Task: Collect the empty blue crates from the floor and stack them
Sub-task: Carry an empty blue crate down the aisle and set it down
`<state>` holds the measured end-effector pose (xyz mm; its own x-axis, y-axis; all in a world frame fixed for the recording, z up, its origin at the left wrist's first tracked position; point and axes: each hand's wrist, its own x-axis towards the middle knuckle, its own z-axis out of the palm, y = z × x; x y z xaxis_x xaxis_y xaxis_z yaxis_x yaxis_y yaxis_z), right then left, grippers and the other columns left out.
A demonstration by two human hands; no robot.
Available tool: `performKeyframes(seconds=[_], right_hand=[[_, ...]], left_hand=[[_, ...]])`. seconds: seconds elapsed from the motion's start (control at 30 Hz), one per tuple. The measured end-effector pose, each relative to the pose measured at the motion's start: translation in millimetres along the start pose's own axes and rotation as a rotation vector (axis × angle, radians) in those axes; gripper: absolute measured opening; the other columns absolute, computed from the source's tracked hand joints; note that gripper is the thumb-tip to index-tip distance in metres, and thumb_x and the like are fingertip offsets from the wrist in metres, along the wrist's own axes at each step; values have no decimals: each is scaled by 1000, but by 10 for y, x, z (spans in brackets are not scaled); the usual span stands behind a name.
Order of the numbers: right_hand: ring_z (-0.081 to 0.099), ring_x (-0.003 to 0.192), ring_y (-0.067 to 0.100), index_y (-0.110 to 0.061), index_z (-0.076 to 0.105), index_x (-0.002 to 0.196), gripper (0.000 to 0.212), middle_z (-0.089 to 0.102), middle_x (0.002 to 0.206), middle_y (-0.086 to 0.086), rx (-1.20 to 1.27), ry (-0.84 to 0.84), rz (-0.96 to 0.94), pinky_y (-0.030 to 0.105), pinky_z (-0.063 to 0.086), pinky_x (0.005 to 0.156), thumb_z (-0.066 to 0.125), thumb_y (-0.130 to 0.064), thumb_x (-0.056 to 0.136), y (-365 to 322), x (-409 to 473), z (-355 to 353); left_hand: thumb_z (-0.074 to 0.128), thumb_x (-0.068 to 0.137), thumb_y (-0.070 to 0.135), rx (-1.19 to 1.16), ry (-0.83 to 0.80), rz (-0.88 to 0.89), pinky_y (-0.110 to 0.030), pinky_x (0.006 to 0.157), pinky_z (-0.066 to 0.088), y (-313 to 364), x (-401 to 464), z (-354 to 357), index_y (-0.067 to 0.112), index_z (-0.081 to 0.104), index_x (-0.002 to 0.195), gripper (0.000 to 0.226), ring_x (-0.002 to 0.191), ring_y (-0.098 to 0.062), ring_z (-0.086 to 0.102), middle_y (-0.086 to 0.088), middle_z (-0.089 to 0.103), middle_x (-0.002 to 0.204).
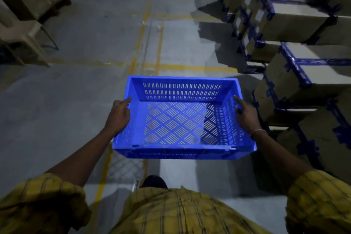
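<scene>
One blue crate [182, 119], two hands

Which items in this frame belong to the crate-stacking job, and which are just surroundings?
Job:
- blue crate, empty, carried off the floor
- left hand on its left side
- right hand on its right side

Surroundings:
- taped cardboard boxes, stacked right
- plastic chair, far left
- yellow floor lines

Dim, bluish light; hard shadows fall across the floor [85, 100], with soft, warped wide-angle edges.
</scene>
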<state>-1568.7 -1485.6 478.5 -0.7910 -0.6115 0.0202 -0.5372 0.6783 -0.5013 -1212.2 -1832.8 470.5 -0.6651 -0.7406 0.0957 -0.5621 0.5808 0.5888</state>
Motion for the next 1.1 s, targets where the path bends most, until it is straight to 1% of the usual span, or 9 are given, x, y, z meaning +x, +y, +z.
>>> performKeyframes(seconds=[0.1,0.3,0.4,0.47,0.53,0.57,0.67,0.87,1.1], right_hand=[[60,102,44,-23,44,149,55,62,117,30,-18,5,2,43,48,84,51,-8,97,-10,626,80],[61,95,45,-21,50,146,57,60,105,28,36,42,53,45,50,84,53,-3,92,-127,1936,410],[60,89,42,-20,51,144,60,60,102,27,44,38,96,42,48,79,54,2,89,-248,2601,565],[59,77,36,-29,50,144,67,59,96,23,94,1,127,40,49,73,54,2,84,-290,3019,661],[54,64,27,-47,46,140,74,59,89,20,149,-12,91,38,47,65,52,-6,79,-335,3465,738],[54,66,26,-47,46,140,74,60,91,21,139,-21,104,36,45,67,53,-6,79,-370,3677,777],[61,82,36,-26,50,144,66,62,101,27,107,17,148,35,43,77,55,3,85,-520,4171,890],[62,90,38,-24,49,146,63,63,103,24,116,-23,172,36,44,81,53,2,89,-523,5330,1077],[60,86,40,-30,42,148,65,60,97,20,92,-65,126,43,48,76,55,-4,90,-203,6976,1457]], left_hand=[[51,94,-2,1,0,11,-35,93,42,-42,644,147,10,48,145,53,105,-38,57,-23,50,113],[50,94,-1,-36,-23,3,-27,95,38,-268,2058,497,10,48,145,53,106,-35,57,-22,50,115],[51,94,0,-40,-34,-5,-34,95,43,-407,2792,601,11,48,145,52,102,-36,59,-21,49,114],[51,94,1,-41,-50,6,-39,92,47,-452,3270,600,12,48,145,52,98,-38,60,-21,49,113],[50,94,2,-25,-73,48,-41,88,49,-491,3762,564,13,47,146,52,95,-39,61,-20,49,114],[50,95,2,-10,-62,40,-42,87,49,-514,4003,565,14,47,146,53,93,-39,61,-20,49,115],[49,95,2,-9,-73,10,-42,82,49,-511,4548,598,15,46,147,54,88,-39,60,-21,48,117],[49,94,-1,5,-136,28,-41,79,49,-576,5691,854,11,44,147,55,79,-35,58,-20,46,114],[49,92,-3,26,-183,-28,-40,87,48,-587,7169,1506,9,42,148,57,87,-37,59,-20,45,113]])
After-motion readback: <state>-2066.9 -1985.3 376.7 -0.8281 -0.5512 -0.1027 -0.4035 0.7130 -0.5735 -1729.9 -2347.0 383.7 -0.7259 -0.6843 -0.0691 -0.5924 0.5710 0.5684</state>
